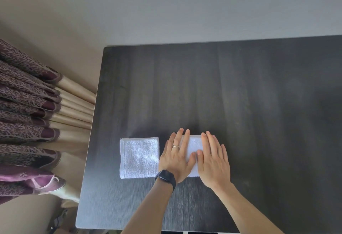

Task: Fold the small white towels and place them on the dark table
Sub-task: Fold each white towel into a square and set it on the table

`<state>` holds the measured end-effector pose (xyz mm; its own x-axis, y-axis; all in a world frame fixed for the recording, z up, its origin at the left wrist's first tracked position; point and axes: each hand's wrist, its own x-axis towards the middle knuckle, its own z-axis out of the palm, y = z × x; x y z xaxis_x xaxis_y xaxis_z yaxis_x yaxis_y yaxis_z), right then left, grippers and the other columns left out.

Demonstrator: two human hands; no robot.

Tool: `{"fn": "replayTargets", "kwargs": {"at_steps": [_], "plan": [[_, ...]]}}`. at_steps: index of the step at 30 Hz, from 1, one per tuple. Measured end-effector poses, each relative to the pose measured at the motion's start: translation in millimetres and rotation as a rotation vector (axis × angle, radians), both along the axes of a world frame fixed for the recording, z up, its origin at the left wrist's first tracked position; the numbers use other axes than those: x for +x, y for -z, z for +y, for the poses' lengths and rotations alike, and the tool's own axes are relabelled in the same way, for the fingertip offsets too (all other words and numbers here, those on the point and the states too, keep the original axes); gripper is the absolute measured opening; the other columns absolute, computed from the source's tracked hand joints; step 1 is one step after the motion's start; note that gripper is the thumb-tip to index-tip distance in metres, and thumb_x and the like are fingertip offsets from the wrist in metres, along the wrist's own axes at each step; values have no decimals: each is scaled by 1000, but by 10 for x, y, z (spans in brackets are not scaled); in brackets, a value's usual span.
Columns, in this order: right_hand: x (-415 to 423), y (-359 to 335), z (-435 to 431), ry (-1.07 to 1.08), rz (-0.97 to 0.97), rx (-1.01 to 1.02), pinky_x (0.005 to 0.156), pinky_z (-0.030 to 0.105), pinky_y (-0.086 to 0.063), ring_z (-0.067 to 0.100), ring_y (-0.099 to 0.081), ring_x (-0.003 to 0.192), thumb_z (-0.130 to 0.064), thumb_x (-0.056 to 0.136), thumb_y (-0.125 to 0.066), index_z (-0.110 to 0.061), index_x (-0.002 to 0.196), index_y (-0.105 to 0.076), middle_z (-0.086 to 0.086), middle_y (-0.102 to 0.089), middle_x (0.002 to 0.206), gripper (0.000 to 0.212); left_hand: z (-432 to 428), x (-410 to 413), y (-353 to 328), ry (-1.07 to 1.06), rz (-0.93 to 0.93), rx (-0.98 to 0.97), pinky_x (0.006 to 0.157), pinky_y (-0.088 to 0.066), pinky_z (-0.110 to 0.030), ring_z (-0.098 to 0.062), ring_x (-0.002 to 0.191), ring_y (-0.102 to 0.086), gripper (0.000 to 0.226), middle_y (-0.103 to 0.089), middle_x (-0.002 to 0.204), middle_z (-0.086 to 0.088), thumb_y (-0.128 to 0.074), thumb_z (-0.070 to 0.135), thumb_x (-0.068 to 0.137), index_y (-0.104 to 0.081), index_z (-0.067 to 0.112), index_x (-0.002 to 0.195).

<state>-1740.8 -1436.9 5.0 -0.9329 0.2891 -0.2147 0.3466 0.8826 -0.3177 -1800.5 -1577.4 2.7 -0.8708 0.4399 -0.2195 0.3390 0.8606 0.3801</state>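
Observation:
A folded white towel (139, 157) lies flat on the dark table (240, 94), near its left edge. Just right of it lies a second small white towel (194, 145), mostly covered by both hands. My left hand (176, 157), with a ring and a black wrist band, presses flat on the towel's left part with straight fingers. My right hand (213, 161) presses flat on its right part, fingers straight and together. Only a strip of this towel shows between the two hands.
Purple and beige curtains (31, 122) hang beside the table's left edge. A pale wall (185, 7) runs behind the table's far edge. The table's front edge is close to me.

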Motion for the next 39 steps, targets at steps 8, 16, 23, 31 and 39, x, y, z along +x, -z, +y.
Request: {"fn": "replayTargets", "kwargs": {"at_steps": [8,16,23,31,39], "plan": [[-18,-89,-21,11,-50,35,107,49,-41,23,-34,143,-42,102,-17,-19,155,-22,1,-23,162,58,15,5,-95,18,14,-51,117,-28,-51,-26,149,-21,69,-7,165,6,-27,58,99,-11,27,158],[73,-298,-119,234,70,-115,109,46,-38,28,-34,140,-43,100,-42,-20,155,-22,7,-20,161,63,-335,20,-484,-260,71,157,121,-12,-47,-21,151,-8,61,-7,164,5,-37,51,97,-20,39,154],[134,-453,-224,645,-90,-489,96,48,-50,29,-52,123,-48,86,-62,-18,143,-41,5,-51,139,67,-1067,-81,-531,-925,-132,204,108,-32,-53,-38,135,-32,71,-33,152,-14,-66,30,87,-33,16,148],[51,-531,-415,580,-89,-523,76,38,-54,19,-58,100,-39,82,-61,-30,113,-59,-6,-59,112,33,-1360,-154,-470,-928,-470,315,96,-45,-42,-24,108,-45,40,-49,118,-5,-63,36,80,-56,24,118],[-54,-475,-650,544,-109,-529,73,35,-50,18,-55,100,-43,81,-59,-29,113,-58,-1,-57,117,35,-1325,-152,-436,-874,-474,384,90,-46,-35,-22,111,-47,48,-48,123,-4,-68,36,84,-50,26,128]]}}
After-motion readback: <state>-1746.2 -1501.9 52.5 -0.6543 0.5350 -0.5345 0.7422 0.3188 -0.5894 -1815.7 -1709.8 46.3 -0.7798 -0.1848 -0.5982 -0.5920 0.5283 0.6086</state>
